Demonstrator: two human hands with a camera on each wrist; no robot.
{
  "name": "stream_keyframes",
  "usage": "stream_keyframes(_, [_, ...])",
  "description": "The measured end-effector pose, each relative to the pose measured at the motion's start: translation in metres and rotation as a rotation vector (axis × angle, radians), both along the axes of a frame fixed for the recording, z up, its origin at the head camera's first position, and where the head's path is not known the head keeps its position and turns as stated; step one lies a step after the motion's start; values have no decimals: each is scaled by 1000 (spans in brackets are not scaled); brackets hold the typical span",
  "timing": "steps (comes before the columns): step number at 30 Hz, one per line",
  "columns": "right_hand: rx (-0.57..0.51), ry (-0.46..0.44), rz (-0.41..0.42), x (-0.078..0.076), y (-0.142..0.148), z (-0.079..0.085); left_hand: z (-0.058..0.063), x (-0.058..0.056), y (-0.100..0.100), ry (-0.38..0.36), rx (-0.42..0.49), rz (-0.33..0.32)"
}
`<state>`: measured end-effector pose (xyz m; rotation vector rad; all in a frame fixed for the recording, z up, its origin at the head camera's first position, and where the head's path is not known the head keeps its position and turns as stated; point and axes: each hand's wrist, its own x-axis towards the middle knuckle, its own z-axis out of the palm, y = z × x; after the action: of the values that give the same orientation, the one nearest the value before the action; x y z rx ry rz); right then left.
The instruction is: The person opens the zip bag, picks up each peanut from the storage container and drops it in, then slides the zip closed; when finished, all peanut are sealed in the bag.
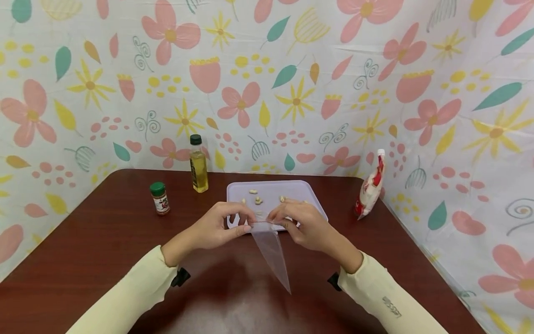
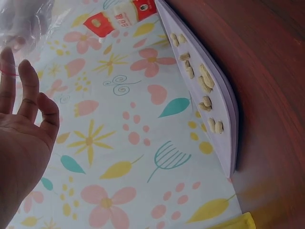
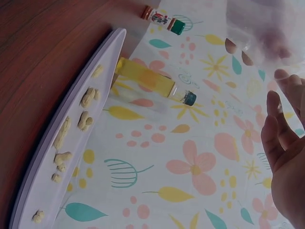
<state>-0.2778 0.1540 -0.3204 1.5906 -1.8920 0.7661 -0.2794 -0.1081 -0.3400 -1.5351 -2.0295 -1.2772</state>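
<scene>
A clear plastic zip bag [image 1: 272,255] with a red line along its top hangs between both hands, its lower corner slanting down to the right. My left hand [image 1: 217,226] pinches one end of that top edge between thumb and fingers. The other end is pinched by my right hand [image 1: 306,226]. Behind the hands lies a pale lilac tray [image 1: 238,189], partly hidden by them. Several peanuts [image 1: 258,201] are scattered on it, more plainly seen in both wrist views. In the left wrist view, the crinkled bag [image 2: 28,24] shows beyond the fingertips.
A green-capped spice jar [image 1: 160,198] and an oil bottle [image 1: 199,164] stand left of the tray on the dark red-brown table [image 1: 104,241]. At the right edge is a red and white pouch with a white cap [image 1: 370,188]. Floral cloth [image 1: 267,93] hangs behind the table.
</scene>
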Motion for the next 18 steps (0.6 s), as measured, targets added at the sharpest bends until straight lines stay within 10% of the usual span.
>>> stream_keyframes(18, [139,-230,141,4,-3,5,-1,-3,-3,-23,-46,-83])
